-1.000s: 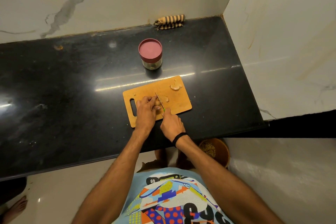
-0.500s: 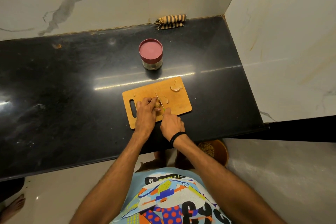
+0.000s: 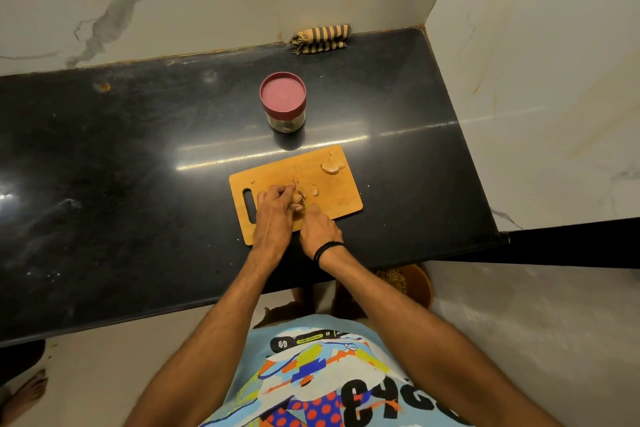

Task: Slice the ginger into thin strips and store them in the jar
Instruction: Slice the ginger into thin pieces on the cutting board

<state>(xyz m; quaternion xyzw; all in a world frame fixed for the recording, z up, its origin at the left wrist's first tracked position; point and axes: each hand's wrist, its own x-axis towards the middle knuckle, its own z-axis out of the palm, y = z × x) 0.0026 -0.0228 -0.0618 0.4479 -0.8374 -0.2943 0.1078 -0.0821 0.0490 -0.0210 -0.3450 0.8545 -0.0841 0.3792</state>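
I judge slicing barely under way. At frame centre, my left hand (image 3: 273, 215) pins the ginger piece (image 3: 296, 198) to the cutting board (image 3: 341, 199); my right hand (image 3: 318, 227) is closed around the knife (image 3: 298, 188). Few slices (image 3: 313, 191) lie beside. Another ginger chunk (image 3: 331, 167) waits uncut. The jar (image 3: 283, 102), above, remains lidded.

Maroon-lidded jar (image 3: 283, 101), tan cutting board (image 3: 332, 194), black counter (image 3: 121, 163), striped cloth (image 3: 322, 39).

Both hands (image 3: 273, 215) (image 3: 319, 227) curled closed, side by side
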